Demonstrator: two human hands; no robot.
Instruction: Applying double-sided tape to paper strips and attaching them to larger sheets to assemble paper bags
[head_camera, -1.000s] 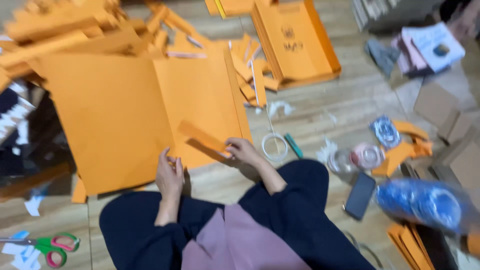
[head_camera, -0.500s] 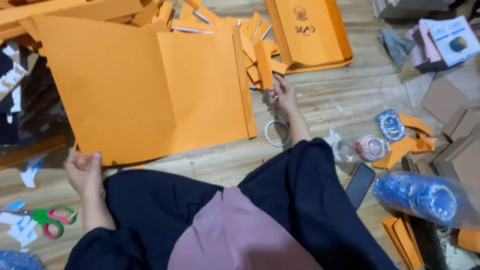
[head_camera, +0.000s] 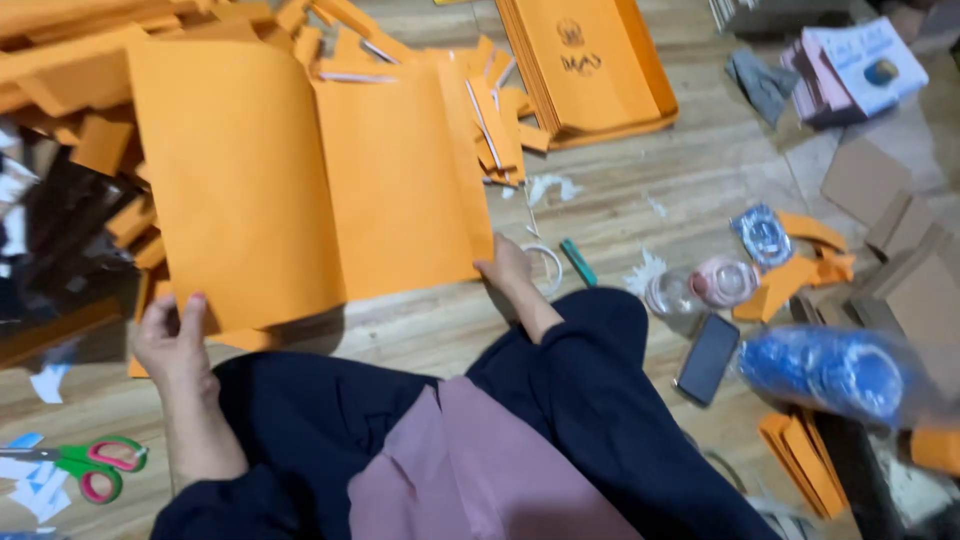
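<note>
I see a big orange sheet (head_camera: 300, 180) spread on the wooden floor (head_camera: 640, 200) ahead of the knees, its left part curling up. My left hand (head_camera: 172, 340) is pinching its lower left corner — thumb on top, fingers under. My right hand (head_camera: 508, 268) lies on the lower right corner, fingers bent; I cannot tell whether it grips or just presses. A white tape ring (head_camera: 545, 268) sits just beside that hand. Green-and-pink scissors (head_camera: 85, 465) lie near the left arm, and a dark phone (head_camera: 707, 358) rests beside the right knee.
</note>
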